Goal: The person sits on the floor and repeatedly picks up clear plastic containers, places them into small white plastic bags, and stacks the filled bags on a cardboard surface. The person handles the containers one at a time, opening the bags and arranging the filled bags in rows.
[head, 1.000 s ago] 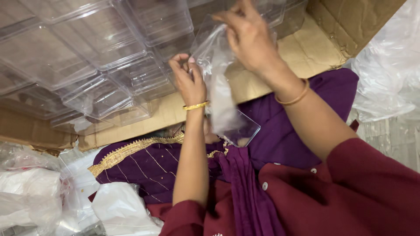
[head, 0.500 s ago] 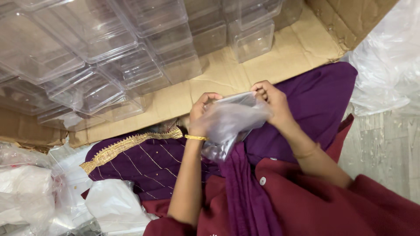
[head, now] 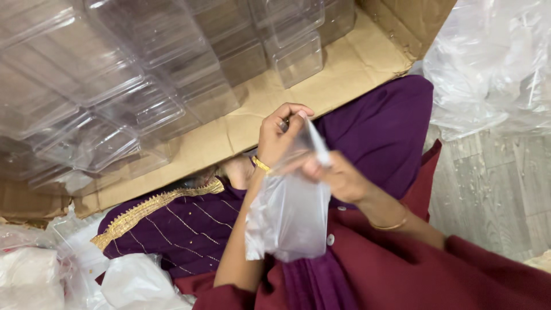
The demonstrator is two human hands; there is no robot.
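Note:
A clear plastic bag (head: 290, 215) hangs in front of my lap, over purple cloth with gold trim. My left hand (head: 278, 135) pinches its top edge, fingers curled, a gold bangle at the wrist. My right hand (head: 336, 175) grips the bag's upper part from the right side, just below the left hand. Whether anything is inside the bag cannot be made out through the plastic.
Several clear plastic boxes (head: 143, 63) are stacked on a flattened cardboard sheet (head: 344, 74) ahead of me. Crumpled plastic bags (head: 493, 63) lie at the right on a grey wood-pattern floor (head: 493, 189). More plastic wrap and white packets (head: 40, 275) sit at the lower left.
Both hands came down from the stacked boxes toward my lap with the bag. The bag, held spread between the hands half a second ago, now hangs down from them.

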